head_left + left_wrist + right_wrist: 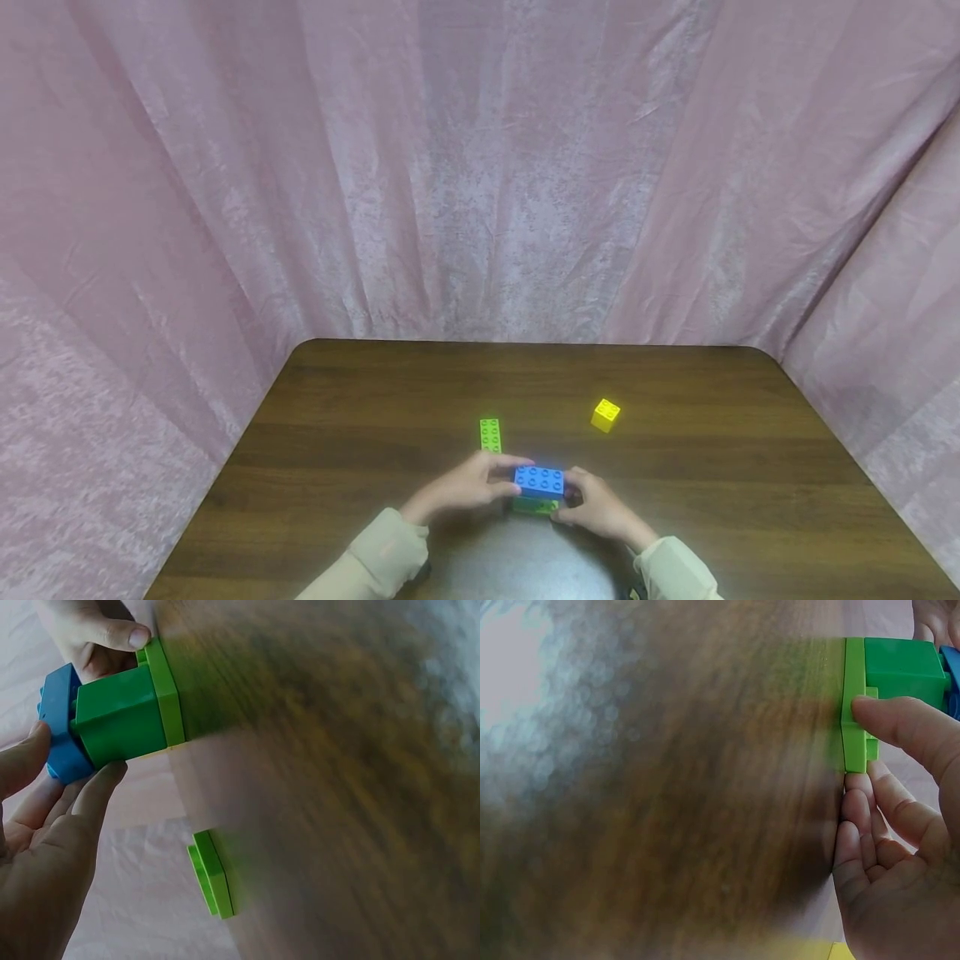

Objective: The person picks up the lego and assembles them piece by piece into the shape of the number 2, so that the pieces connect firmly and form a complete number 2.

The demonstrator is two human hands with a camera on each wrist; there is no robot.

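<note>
A stack of 3 pieces already stands near the front middle of the worktop point(375, 392): a blue brick point(538, 481) on a green brick point(120, 716) on a light-green plate point(166, 694). The left hand point(467, 483) pinches the blue brick's end between thumb and fingers, and the right hand point(596, 504) has its thumb on the plate's edge, its grip on the stack's other end. Whether the blue brick is fully seated looks likely but the blurred wrist views leave it unsure; 2 pieces remain loose, a light-green flat piece point(490, 435) just behind the left hand and a yellow cube point(605, 415) further right.
</note>
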